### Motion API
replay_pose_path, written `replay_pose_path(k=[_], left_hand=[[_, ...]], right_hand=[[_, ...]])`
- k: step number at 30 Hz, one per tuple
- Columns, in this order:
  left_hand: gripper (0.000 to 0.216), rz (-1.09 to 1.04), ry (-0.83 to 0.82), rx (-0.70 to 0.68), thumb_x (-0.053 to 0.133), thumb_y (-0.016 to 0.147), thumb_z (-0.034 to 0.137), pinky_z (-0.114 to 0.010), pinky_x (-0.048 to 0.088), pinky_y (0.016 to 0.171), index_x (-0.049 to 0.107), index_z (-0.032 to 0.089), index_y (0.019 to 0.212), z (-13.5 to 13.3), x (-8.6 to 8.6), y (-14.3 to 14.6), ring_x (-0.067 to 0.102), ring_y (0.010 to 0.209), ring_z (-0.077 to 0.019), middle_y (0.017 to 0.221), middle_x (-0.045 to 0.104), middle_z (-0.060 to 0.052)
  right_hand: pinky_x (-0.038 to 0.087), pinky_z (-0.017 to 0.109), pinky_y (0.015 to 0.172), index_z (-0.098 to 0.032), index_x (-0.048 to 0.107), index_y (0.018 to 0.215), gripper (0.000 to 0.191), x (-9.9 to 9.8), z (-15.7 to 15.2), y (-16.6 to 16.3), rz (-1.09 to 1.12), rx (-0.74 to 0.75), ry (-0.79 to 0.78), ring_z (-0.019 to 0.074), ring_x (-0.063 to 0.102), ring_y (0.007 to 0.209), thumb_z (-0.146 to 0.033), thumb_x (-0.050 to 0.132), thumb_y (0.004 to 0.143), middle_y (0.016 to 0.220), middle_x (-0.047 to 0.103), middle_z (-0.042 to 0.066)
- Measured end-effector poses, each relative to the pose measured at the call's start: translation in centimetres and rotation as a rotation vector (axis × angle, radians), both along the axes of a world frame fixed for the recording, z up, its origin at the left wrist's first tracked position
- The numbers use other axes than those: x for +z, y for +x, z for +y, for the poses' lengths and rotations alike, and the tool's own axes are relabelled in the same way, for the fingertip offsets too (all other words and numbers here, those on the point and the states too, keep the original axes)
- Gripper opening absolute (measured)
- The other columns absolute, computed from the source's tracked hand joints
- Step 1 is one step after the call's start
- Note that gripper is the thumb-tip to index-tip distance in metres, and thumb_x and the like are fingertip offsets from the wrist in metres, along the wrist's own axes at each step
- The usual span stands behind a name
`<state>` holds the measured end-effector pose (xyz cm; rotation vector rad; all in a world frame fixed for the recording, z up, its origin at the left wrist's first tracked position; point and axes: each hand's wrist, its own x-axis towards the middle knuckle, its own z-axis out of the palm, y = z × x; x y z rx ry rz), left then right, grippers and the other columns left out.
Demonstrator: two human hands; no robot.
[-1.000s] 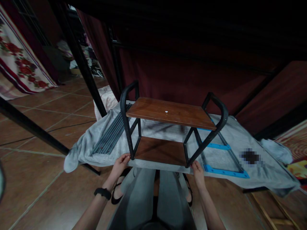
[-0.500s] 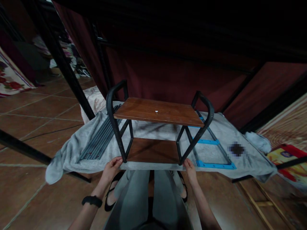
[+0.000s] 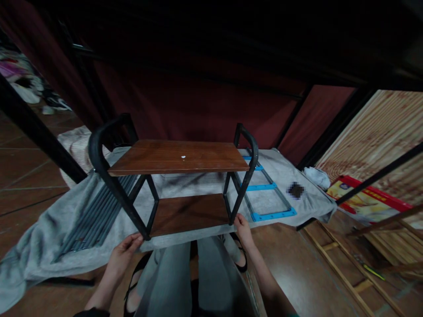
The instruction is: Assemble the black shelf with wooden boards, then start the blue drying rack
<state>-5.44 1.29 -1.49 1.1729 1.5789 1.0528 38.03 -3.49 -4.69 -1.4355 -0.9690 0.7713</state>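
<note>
A small two-tier rack stands on a grey cloth (image 3: 49,233) on the floor in front of me. It has a brown wooden top shelf (image 3: 178,156), a brown lower shelf (image 3: 188,213) and black metal end frames (image 3: 112,185). My left hand (image 3: 124,251) grips the foot of the left frame, fingers curled at its base. My right hand (image 3: 243,226) holds the foot of the right frame (image 3: 243,185) the same way. My grey-trousered knees are just below the rack.
A bundle of grey metal rods (image 3: 95,215) lies on the cloth left of the rack. A frame with blue edges (image 3: 267,200) lies to the right. Black bed-frame poles (image 3: 36,132) cross the left. Wooden slats (image 3: 357,268) and a red and yellow box (image 3: 363,200) lie right.
The view has swung to the right, so the rack sits further left in the frame. Both hands stay at the feet of the rack's end frames.
</note>
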Motion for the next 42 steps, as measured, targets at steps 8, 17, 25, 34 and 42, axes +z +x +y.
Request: replay_pose_path(k=[8, 17, 25, 34, 42], left_hand=[[0.063, 0.005, 0.018, -0.011, 0.076, 0.043, 0.073, -0.033, 0.053, 0.080, 0.072, 0.020, 0.076, 0.0, 0.1, 0.0, 0.066, 0.080, -0.0244, 0.078, 0.073, -0.005], [0.059, -0.010, 0.031, -0.041, 0.076, 0.051, 0.070, -0.035, 0.053, 0.084, 0.073, 0.018, 0.081, 0.1, -0.8, -0.4, 0.067, 0.087, -0.0256, 0.084, 0.074, -0.007], [0.058, 0.000, 0.045, -0.057, 0.074, 0.053, 0.070, -0.034, 0.053, 0.080, 0.073, 0.019, 0.079, -0.1, -0.4, -0.3, 0.066, 0.083, -0.0245, 0.082, 0.073, -0.007], [0.061, -0.078, 0.050, -0.007, 0.077, 0.051, 0.068, -0.034, 0.051, 0.075, 0.072, 0.016, 0.082, -0.6, -0.2, 0.3, 0.063, 0.075, -0.0216, 0.079, 0.071, -0.007], [0.052, -0.132, 0.050, -0.032, 0.076, 0.059, 0.061, -0.030, 0.046, 0.067, 0.071, 0.015, 0.081, -1.0, 0.9, 0.7, 0.056, 0.066, -0.0169, 0.069, 0.065, -0.003]], right_hand=[[0.046, 0.030, 0.076, -0.019, 0.066, 0.090, 0.024, -0.6, 0.0, 0.2, -0.010, 0.011, 0.017, 0.0195, 0.059, 0.081, -0.038, 0.056, 0.079, 0.084, 0.068, 0.003], [0.047, 0.030, 0.078, -0.020, 0.068, 0.093, 0.032, -0.3, -0.1, 0.1, -0.002, 0.021, -0.009, 0.0206, 0.061, 0.083, -0.047, 0.058, 0.080, 0.087, 0.071, 0.004], [0.044, 0.028, 0.065, -0.021, 0.066, 0.082, 0.029, 1.0, -0.4, -0.2, -0.076, -0.005, -0.036, 0.0194, 0.057, 0.073, -0.048, 0.056, 0.079, 0.076, 0.067, 0.003], [0.036, 0.027, 0.053, -0.022, 0.056, 0.072, 0.035, 0.3, -0.3, 0.4, -0.042, 0.031, -0.122, 0.0143, 0.043, 0.053, -0.057, 0.058, 0.076, 0.055, 0.050, -0.004], [0.036, 0.028, 0.054, -0.022, 0.056, 0.066, 0.039, 0.4, -0.5, 1.2, -0.044, 0.099, -0.141, 0.0142, 0.044, 0.054, -0.060, 0.063, 0.071, 0.055, 0.051, -0.003]])
